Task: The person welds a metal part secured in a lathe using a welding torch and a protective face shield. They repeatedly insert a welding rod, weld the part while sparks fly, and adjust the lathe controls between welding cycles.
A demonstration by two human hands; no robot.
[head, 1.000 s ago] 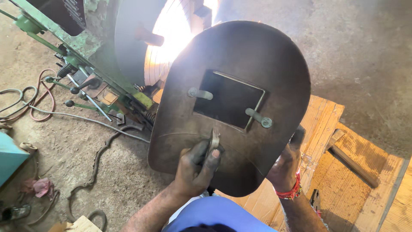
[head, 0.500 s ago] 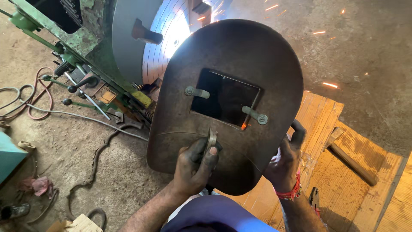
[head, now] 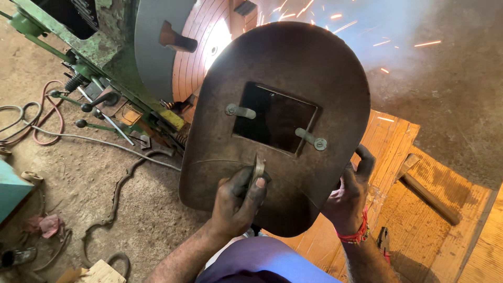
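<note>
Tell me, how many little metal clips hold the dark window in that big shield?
2. One clip sits at the window's upper left, the other clip at its lower right. The left hand holds the shield.

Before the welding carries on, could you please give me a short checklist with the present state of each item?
1. Left hand grips the handle of the welding shield: ok.
2. Dark window sits in its frame under both clips: ok.
3. Shield stands between the camera and the sparks: ok, though sparks fly past its upper right edge.
4. Right hand closed on a dark grip behind the shield's edge: ok; what it holds cannot be told.
5. Hands bare, no gloves: not ok.
6. Cables lie loose on the dirt floor: not ok.
</note>
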